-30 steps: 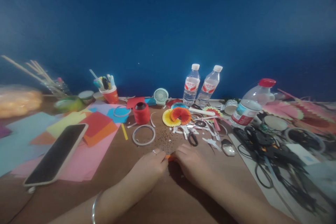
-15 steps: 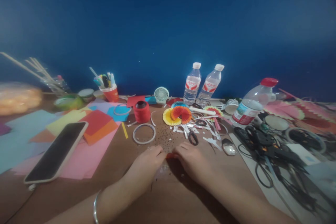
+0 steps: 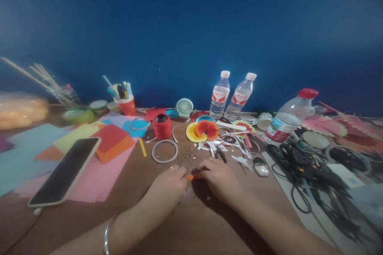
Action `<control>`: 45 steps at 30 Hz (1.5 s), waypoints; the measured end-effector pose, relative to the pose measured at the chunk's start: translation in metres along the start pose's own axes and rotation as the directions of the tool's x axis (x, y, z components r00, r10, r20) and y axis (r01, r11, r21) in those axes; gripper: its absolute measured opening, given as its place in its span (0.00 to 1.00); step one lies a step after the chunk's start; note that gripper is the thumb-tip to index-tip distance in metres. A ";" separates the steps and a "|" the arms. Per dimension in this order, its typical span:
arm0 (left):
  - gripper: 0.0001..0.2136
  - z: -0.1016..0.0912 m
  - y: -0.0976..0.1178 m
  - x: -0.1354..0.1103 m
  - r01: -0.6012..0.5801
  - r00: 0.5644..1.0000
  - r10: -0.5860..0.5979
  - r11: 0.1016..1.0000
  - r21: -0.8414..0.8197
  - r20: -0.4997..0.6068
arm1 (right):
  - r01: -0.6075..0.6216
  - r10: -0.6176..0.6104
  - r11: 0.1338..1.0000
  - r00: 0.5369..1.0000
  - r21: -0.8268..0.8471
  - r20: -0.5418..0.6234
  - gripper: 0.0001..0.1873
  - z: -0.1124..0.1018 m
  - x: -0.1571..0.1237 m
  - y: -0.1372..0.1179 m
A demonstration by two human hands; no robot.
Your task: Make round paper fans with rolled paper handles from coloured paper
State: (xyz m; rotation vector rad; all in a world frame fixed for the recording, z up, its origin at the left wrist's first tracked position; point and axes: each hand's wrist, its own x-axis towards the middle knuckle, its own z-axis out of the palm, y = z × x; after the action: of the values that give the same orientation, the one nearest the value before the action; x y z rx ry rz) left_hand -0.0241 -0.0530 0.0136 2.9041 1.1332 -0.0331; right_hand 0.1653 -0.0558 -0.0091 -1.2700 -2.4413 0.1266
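Near the middle of the table, my left hand (image 3: 172, 181) and my right hand (image 3: 220, 177) meet over a small piece of orange paper (image 3: 190, 177). Its visible part is a short strip between my fingertips; the rest is hidden under the fingers. Both hands are closed on it. Small dark bits (image 3: 188, 155) lie scattered just beyond my fingers. Beyond them sit folded paper rosettes, a yellow one (image 3: 193, 132) and a red-orange one (image 3: 211, 130). Black-handled scissors (image 3: 220, 154) lie by my right hand among white paper scraps (image 3: 241, 161).
To the left, a phone (image 3: 66, 171) rests on coloured paper sheets (image 3: 98, 191). A roll of clear tape (image 3: 164, 152) and a red spool (image 3: 162, 127) stand ahead. Two water bottles (image 3: 220, 95) are at the back. On the right are a larger bottle (image 3: 283, 123) and tangled black cables (image 3: 302, 159).
My right fingers have shifted slightly and the right hand looks more arched. The orange strip shows shorter between my hands. The left hand has hardly moved.
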 end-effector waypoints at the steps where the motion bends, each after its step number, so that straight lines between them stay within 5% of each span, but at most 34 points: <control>1: 0.10 0.001 0.002 -0.002 -0.004 1.000 0.004 1.000 0.022 -0.011 | 0.005 -0.005 1.000 1.000 -0.012 0.013 0.08 -0.002 0.000 0.001; 7: 0.13 0.006 0.008 -0.015 0.115 0.993 -0.115 0.986 0.122 -0.009 | -0.049 0.048 0.999 0.993 0.007 0.107 0.10 -0.026 -0.002 0.012; 11: 0.12 0.002 0.007 -0.015 0.083 0.994 -0.093 0.985 0.154 0.055 | -0.064 0.057 0.997 0.986 0.045 0.155 0.11 -0.037 -0.005 0.016; 16: 0.09 0.001 0.003 -0.015 0.078 0.997 -0.080 0.988 0.136 0.004 | -0.055 0.048 0.998 0.985 0.039 0.168 0.09 -0.041 -0.006 0.018; 21: 0.06 -0.001 -0.001 -0.012 0.039 0.998 -0.034 0.995 0.093 -0.050 | -0.043 0.046 0.999 0.990 -0.024 0.136 0.03 -0.038 -0.004 0.011; 26: 0.08 -0.002 -0.008 0.000 0.067 0.996 -0.065 0.997 0.029 -0.061 | 0.029 -0.020 0.994 0.996 -0.102 0.092 0.08 -0.025 0.001 0.001; 33: 0.08 -0.001 -0.013 0.001 0.051 0.997 -0.052 0.998 -0.029 -0.058 | 0.028 -0.030 0.999 0.996 0.026 0.086 0.07 -0.014 0.004 0.007; 40: 0.08 0.003 -0.013 0.004 -0.086 0.996 0.088 0.993 0.075 -0.025 | 0.029 -0.026 0.998 0.998 -0.056 0.054 0.10 -0.017 0.002 0.005; 45: 0.07 0.008 -0.015 0.007 -0.082 0.993 0.084 0.996 0.024 -0.079 | 0.069 -0.068 0.995 0.997 -0.071 0.019 0.06 -0.015 0.000 0.001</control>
State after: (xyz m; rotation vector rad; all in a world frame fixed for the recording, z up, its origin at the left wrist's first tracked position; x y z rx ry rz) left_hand -0.0287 -0.0373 0.0054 2.9928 1.0275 0.0733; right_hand 0.1714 -0.0565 0.0049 -1.2171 -2.5211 0.0316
